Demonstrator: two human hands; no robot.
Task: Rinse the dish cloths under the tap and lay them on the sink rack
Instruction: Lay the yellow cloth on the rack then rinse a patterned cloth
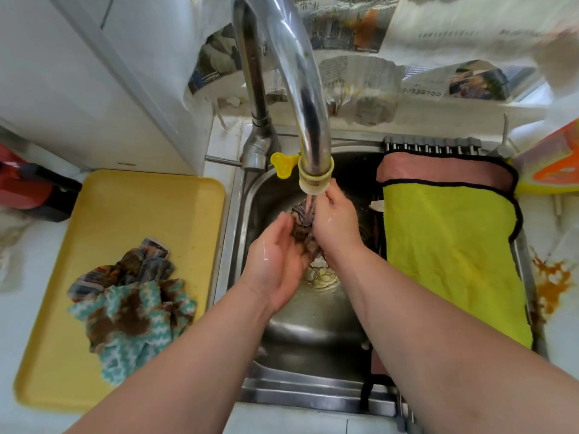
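Head view | dark cloth (301, 219) clasped between left hand (275, 258) and right hand (336, 222), both gripping it | under tap (315, 180)

No text can be read. The newspaper sheets (354, 76) across the top of the view carry columns of print, headlines and photos, all too blurred and small to make out. The larger headline row on the upper right sheet (448, 34) is just as illegible.
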